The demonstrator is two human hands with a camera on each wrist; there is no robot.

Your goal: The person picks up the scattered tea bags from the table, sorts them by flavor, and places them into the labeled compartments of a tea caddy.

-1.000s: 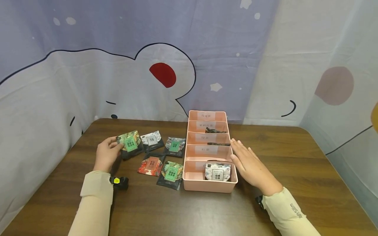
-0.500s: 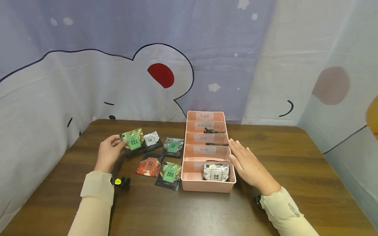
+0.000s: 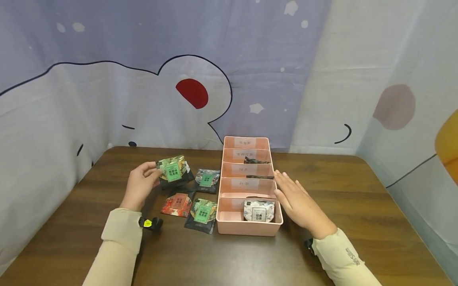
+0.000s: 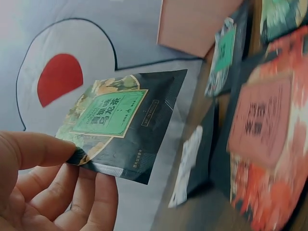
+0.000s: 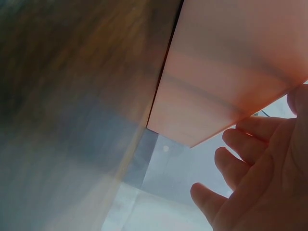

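Between thumb and fingers my left hand (image 3: 141, 184) pinches a green-and-black tea sachet (image 4: 115, 115) by its edge, lifted over the other packets. In the head view the held tea sachet partly covers a white-and-black sachet (image 3: 188, 170). My right hand (image 3: 300, 202) lies with straight fingers along the right side of a pink divided box (image 3: 247, 228); in the right wrist view its fingertips are at the box's rim. A white patterned sachet (image 3: 259, 211) stands in the front compartment, and dark packets (image 3: 256, 160) show in compartments farther back.
On the brown table (image 3: 171, 254), left of the box, lie a red sachet (image 3: 177, 203), a second green sachet (image 3: 202, 214) and a blue-grey one (image 3: 206, 180). Paper labels (image 3: 245, 183) mark the box's dividers. A printed curtain (image 3: 143, 99) hangs behind the table.
My left hand has moved right with the green-and-black tea sachet, which now covers more of the white-and-black one. My right hand has stayed beside the box. The head view has shifted slightly.
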